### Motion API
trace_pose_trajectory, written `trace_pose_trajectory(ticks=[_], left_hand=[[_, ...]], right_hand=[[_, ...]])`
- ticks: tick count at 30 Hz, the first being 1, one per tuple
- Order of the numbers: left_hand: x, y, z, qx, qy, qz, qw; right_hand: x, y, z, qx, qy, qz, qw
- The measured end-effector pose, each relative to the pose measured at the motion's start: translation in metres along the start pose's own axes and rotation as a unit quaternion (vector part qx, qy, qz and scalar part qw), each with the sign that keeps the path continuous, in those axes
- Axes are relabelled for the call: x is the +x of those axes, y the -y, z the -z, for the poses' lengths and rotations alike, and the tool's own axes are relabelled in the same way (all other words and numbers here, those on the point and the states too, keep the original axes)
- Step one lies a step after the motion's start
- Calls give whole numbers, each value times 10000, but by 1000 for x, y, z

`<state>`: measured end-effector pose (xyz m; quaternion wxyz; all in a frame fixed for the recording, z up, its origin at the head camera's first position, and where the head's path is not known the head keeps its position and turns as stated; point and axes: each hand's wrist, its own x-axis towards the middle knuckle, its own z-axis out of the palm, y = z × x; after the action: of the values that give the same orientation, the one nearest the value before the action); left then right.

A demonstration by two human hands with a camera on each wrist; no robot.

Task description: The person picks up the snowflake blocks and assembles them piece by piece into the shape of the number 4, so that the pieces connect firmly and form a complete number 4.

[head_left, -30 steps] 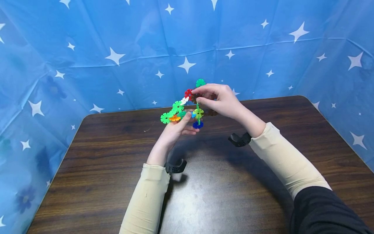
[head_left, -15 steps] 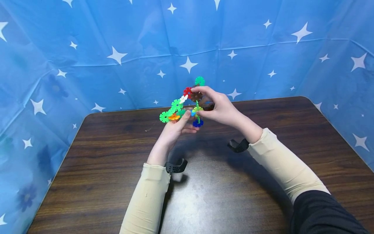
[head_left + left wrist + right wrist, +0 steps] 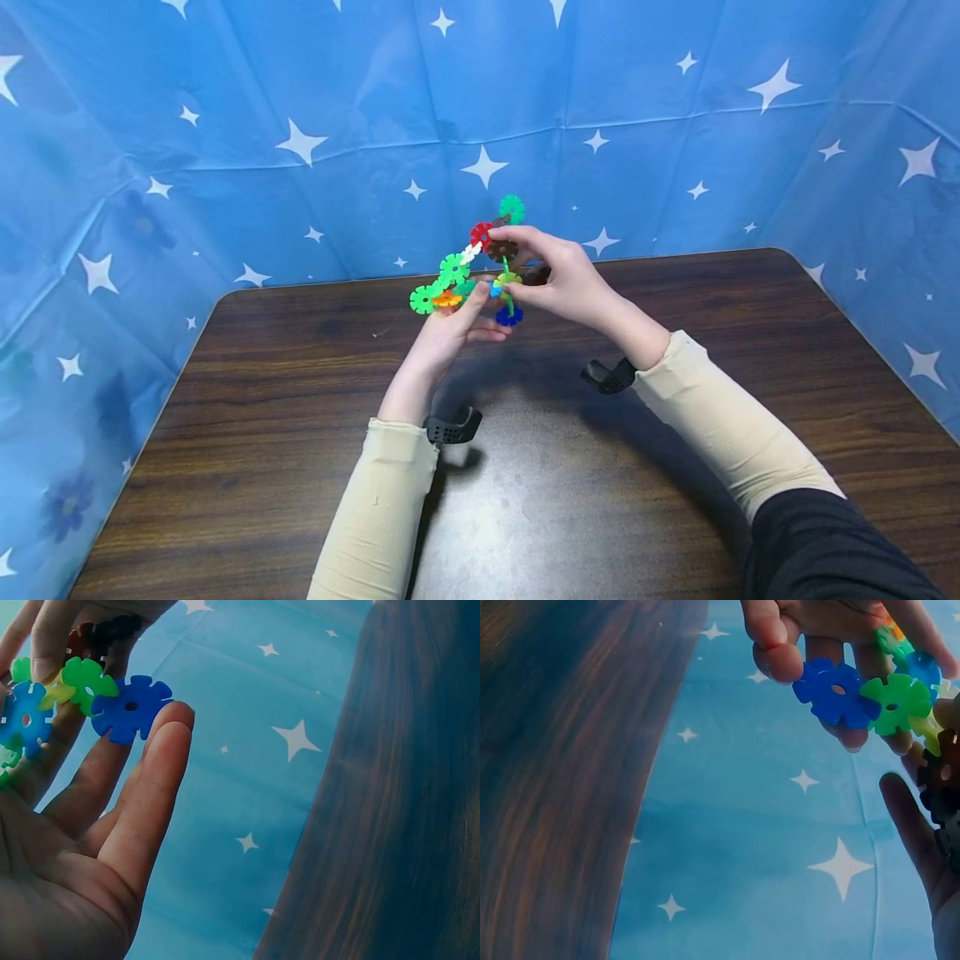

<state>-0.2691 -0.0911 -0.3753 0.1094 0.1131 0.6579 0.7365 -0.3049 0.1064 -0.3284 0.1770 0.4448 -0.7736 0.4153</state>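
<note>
A loop of linked plastic snowflake discs is held above the table in the head view. My left hand grips it from the lower left, thumb near a light blue disc. My right hand pinches its right side: the thumb is at a yellow disc, the index finger by the red disc and brown disc. A dark blue disc sits at the bottom, beside my left fingers; a green disc tops the loop. Fingers partly hide the middle discs.
Beneath both hands lies a dark wood-grain table. A blue curtain with white stars hangs behind the table and along its sides. Each wrist wears a black band, the left wristband being nearer the table's middle.
My right thumb has moved down from near the brown disc to the yellow disc, spreading from the index finger. The discs shifted very slightly; my left hand keeps its grip.
</note>
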Motion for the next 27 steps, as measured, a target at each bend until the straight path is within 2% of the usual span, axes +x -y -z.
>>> trace_pose_trajectory(ticks=[5, 11, 16, 21, 27], left_hand=[[0, 0, -1, 115, 0, 131, 9998], [-1, -2, -1, 147, 6, 183, 9997], [-1, -2, -1, 128, -72, 243, 9996], [-1, -3, 0, 77, -100, 148, 9998], [-2, -2, 1, 112, -106, 188, 9997]], right_hand=[[-1, 3, 2, 25, 60, -143, 9999], [-4, 7, 7, -207, 130, -251, 9994], [-14, 4, 8, -294, -29, -260, 9992], [-26, -5, 2, -745, -185, 186, 9969], [-33, -15, -8, -1590, -527, 936, 9814]])
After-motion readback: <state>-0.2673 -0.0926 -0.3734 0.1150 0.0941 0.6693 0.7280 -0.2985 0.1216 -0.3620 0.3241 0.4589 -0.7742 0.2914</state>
